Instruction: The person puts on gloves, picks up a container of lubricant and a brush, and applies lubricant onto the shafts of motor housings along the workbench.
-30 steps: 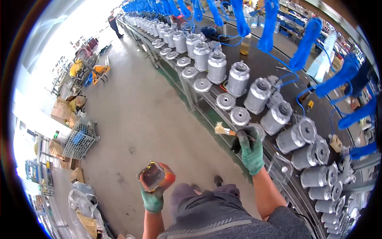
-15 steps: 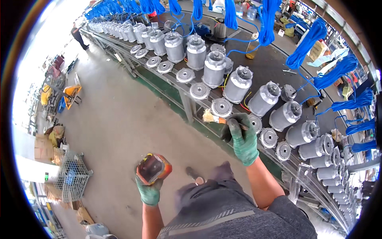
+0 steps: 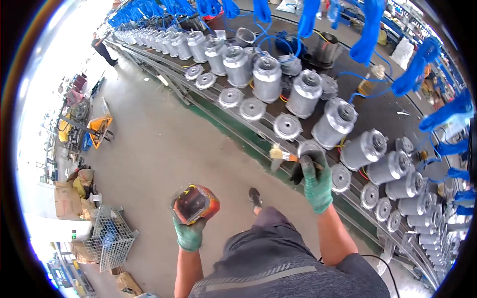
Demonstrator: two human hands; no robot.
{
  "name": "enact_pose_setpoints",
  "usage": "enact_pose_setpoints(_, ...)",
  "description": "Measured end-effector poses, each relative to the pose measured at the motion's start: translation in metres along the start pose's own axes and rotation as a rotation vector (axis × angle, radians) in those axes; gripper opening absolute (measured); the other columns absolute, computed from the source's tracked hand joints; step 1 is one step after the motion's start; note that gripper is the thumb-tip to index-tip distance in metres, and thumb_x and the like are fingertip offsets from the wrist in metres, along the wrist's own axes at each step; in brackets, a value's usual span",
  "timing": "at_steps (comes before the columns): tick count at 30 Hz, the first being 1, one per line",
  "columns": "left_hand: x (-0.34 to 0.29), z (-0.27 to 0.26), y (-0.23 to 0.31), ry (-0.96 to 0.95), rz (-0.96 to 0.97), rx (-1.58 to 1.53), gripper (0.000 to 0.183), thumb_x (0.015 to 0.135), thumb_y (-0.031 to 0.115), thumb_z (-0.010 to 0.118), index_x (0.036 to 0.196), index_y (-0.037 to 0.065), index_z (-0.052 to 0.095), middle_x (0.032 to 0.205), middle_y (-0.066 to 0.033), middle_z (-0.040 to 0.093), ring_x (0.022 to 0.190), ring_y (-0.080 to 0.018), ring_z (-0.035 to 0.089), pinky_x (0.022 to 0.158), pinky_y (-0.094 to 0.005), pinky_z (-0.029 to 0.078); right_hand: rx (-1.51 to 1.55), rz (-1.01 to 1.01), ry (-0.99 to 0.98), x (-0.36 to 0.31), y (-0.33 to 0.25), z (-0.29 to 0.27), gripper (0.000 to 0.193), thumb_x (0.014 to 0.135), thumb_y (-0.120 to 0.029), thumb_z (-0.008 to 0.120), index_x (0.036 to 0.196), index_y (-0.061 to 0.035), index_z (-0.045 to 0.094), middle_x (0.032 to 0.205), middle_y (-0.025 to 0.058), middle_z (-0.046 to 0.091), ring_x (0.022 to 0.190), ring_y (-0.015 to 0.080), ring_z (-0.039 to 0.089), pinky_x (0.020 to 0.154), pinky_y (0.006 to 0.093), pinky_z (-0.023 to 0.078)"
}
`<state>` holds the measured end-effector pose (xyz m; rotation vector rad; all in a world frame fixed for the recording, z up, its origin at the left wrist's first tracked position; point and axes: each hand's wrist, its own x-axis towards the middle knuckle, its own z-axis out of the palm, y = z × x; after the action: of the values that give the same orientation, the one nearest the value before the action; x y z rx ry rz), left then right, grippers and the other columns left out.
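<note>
My left hand (image 3: 189, 232), in a green glove, grips an orange-red cut-open container (image 3: 195, 204) with a dark inside. It is held over the floor, away from the bench. My right hand (image 3: 316, 181), in a green glove with dark fingers, is closed round a paintbrush (image 3: 284, 154). Its pale bristles point left, near the bench's front edge. Round grey end covers (image 3: 287, 126) lie along that edge, some close to the brush. Behind them stands a row of grey cylindrical motors (image 3: 334, 123), several with shafts upward. The brush's grip end is hidden by my fingers.
Blue cable bundles (image 3: 367, 35) hang over the bench (image 3: 365, 107). A bottle of amber liquid (image 3: 371, 82) and a dark metal cylinder (image 3: 325, 50) stand farther back. A wire cage (image 3: 113, 238) and an orange pallet truck (image 3: 101, 130) are at left. Another person (image 3: 103, 49) stands far off.
The view has shifted along the bench and one foot now shows farther forward. Both hands keep their hold on the container and paintbrush; my right hand sits slightly farther right and lower in view.
</note>
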<state>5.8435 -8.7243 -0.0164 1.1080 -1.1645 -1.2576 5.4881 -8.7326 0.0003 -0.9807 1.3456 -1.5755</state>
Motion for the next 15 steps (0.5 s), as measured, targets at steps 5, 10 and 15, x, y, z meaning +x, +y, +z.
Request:
enact_pose_setpoints(5, 0.081, -0.055, 0.011, 0.105, 0.028, 0.103, 0.107, 0.070, 0.056, 0.093, 0.153, 0.012, 0.041, 0.145, -0.0041, 0.052, 0.136, -0.0224, 0.050, 0.114, -0.0435, 0.042, 0.100, 0.088, -0.141, 0.089, 0.010, 0.115, 0.019, 0.108, -0.022, 0.058, 0.114, -0.0035, 0.057, 0.082, 0.0056, 0.066, 0.068, 0.0114, 0.065, 0.059, 0.0265, 0.051)
enact_pose_setpoints(10, 0.173, -0.109, 0.014, 0.121, 0.025, 0.054, 0.106, 0.072, 0.055, 0.092, 0.152, 0.010, 0.040, 0.144, -0.0044, 0.053, 0.133, -0.0218, 0.052, 0.113, -0.0432, 0.043, 0.039, 0.083, -0.254, 0.155, 0.014, 0.207, 0.017, 0.107, -0.020, 0.060, 0.114, -0.0048, 0.058, 0.083, 0.0034, 0.066, 0.068, 0.0099, 0.064, 0.061, 0.0262, 0.052)
enact_pose_setpoints(15, 0.278, -0.164, -0.009, -0.001, 0.047, 0.042, 0.078, 0.073, -0.007, 0.063, 0.147, 0.007, 0.044, 0.139, -0.0098, 0.056, 0.126, -0.0238, 0.058, 0.107, -0.0388, 0.050, -0.034, 0.055, -0.123, 0.195, 0.028, 0.271, 0.017, 0.106, -0.018, 0.060, 0.115, -0.0031, 0.058, 0.083, 0.0034, 0.065, 0.071, 0.0093, 0.062, 0.064, 0.0276, 0.053)
